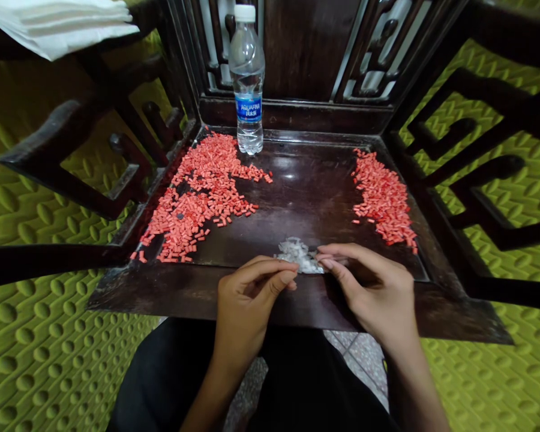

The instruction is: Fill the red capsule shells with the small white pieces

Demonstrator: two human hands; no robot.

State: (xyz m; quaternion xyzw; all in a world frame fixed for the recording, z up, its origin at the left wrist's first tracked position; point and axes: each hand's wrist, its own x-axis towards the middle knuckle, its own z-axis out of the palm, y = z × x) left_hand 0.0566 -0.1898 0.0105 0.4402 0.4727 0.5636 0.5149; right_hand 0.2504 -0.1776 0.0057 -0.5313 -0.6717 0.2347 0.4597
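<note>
Left hand point(249, 294) and right hand point(375, 288), fingertips pinched, flank clear pieces point(297, 255) at six o'clock; whether either grasps one is unclear.

The dark brown, flat wooden board point(303, 201) looks smooth and glossy. Small red tubular pieces point(384, 201) at three and nine o'clock, and small translucent whitish pieces point(299, 255) at six, look like shiny plastic.
</note>
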